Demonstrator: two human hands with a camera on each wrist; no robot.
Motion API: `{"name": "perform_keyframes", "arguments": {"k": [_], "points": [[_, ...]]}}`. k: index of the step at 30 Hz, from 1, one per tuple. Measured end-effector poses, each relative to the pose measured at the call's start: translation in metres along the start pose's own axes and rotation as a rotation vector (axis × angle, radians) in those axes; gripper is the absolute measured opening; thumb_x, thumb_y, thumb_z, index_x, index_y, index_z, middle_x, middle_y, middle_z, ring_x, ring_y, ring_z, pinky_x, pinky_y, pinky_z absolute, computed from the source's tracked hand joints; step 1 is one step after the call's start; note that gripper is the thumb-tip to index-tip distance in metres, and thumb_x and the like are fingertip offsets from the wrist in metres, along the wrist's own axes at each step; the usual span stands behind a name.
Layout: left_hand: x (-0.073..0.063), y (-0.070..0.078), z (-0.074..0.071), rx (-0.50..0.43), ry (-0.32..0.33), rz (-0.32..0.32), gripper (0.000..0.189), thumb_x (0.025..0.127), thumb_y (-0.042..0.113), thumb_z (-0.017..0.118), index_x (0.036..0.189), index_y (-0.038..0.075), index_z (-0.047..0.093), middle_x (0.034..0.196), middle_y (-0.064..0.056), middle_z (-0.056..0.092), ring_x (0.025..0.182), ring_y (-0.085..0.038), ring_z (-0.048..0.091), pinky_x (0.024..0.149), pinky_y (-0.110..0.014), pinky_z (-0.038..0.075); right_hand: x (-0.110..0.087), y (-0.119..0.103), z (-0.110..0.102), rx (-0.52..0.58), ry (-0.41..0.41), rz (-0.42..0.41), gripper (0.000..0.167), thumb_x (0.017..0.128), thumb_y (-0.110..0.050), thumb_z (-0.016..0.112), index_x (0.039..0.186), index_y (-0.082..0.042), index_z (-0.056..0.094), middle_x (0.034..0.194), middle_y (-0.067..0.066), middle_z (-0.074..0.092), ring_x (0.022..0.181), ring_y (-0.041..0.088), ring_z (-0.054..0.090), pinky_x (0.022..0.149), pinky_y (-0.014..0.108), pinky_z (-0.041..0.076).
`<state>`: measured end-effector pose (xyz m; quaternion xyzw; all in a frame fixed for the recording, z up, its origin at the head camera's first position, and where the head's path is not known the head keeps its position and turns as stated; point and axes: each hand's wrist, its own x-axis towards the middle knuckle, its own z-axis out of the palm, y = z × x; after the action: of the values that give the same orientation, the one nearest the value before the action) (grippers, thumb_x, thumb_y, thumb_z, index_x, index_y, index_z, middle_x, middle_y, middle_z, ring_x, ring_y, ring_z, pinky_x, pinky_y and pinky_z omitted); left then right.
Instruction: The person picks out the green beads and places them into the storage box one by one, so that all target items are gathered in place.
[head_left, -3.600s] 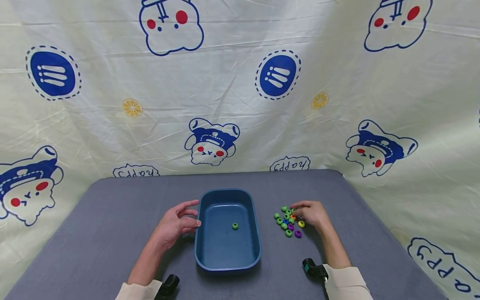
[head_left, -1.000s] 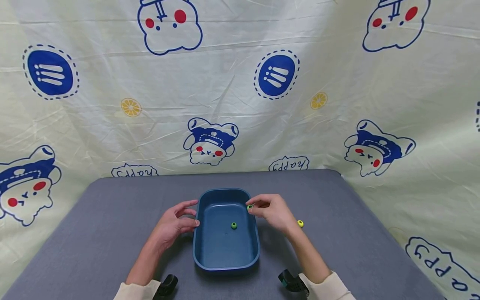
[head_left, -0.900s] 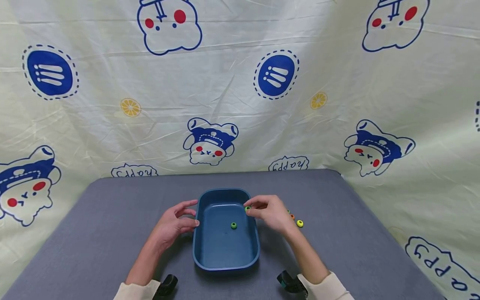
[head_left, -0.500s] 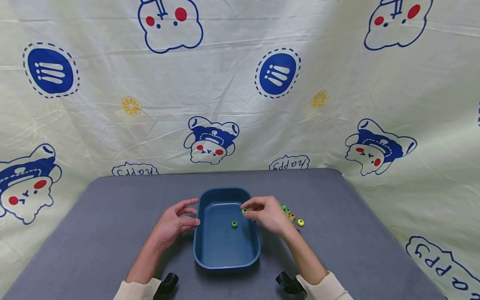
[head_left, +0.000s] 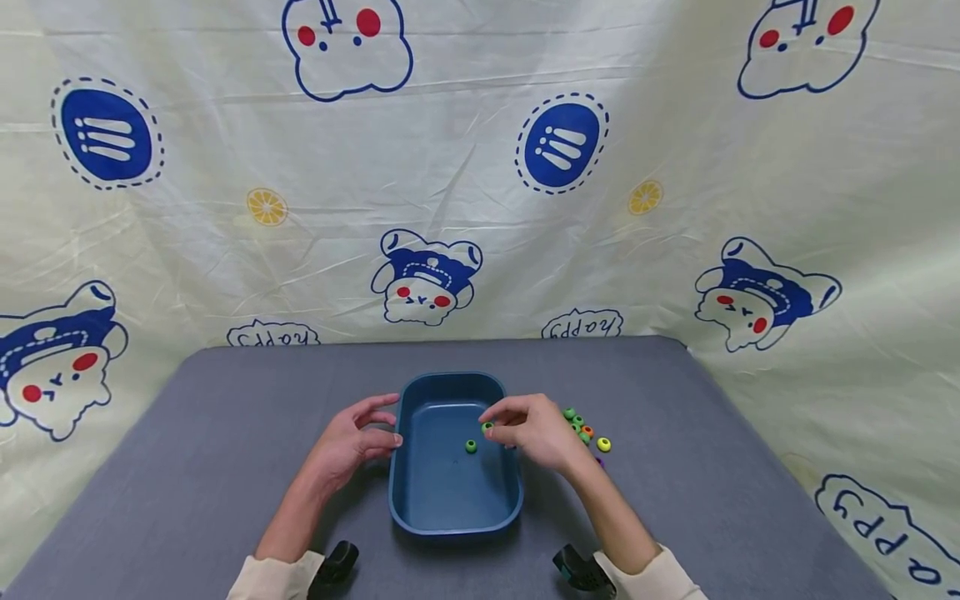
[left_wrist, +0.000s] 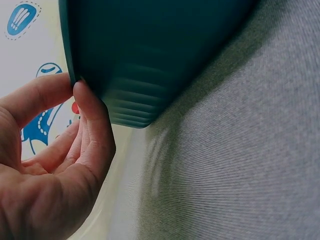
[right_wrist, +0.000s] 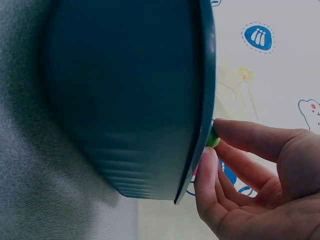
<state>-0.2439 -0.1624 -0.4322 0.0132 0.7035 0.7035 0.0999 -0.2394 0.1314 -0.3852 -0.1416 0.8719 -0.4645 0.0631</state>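
Observation:
My left hand (head_left: 352, 442) is at the left wall of a blue rectangular bin (head_left: 453, 508). In the left wrist view, its thumb and a fingertip meet at the bin's rim (left_wrist: 68, 50). Over the bin's right side, my right hand (head_left: 536, 429) pinches a green bead (head_left: 487, 427) between thumb and finger. The same bead (right_wrist: 213, 138) peeks past the rim in the right wrist view. Another green bead (head_left: 471, 447) lies on the bin's floor, just left of and below the held one.
Right of the bin, partly behind my right hand, lie several loose beads: green ones (head_left: 577, 421), an orange one (head_left: 588, 432), a yellow one (head_left: 603, 445) and a bit of purple (head_left: 599, 462). A grey cloth (head_left: 225, 467) covers the table; a printed curtain (head_left: 465, 167) hangs behind.
My right hand has left the bead pile with a green bead and come in over the bin's right rim, then slightly further left and down. My left hand stays at the rim.

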Motion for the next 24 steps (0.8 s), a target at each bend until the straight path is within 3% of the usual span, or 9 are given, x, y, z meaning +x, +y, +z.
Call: {"name": "perform_keyframes", "arguments": {"k": [11, 24], "points": [[0.0, 0.001, 0.002, 0.002, 0.005, 0.0, 0.064, 0.087, -0.004, 0.071, 0.146, 0.005, 0.05, 0.117, -0.021, 0.061, 0.081, -0.019, 0.069, 0.08, -0.033, 0.061, 0.002, 0.004, 0.002, -0.005, -0.002, 0.01, 0.014, 0.091, -0.013, 0.074, 0.104, -0.009, 0.078, 0.086, 0.002, 0.069, 0.078, 0.024, 0.063, 0.067, 0.03, 0.053], [0.0, 0.001, 0.002, 0.003, -0.005, 0.008, 0.064, 0.087, -0.004, 0.071, 0.147, 0.005, 0.05, 0.118, -0.022, 0.059, 0.081, -0.018, 0.069, 0.079, -0.032, 0.061, 0.005, 0.012, 0.004, -0.016, -0.001, 0.014, 0.016, 0.09, -0.013, 0.075, 0.105, -0.007, 0.078, 0.085, 0.002, 0.067, 0.076, 0.016, 0.059, 0.068, 0.03, 0.052]]}}
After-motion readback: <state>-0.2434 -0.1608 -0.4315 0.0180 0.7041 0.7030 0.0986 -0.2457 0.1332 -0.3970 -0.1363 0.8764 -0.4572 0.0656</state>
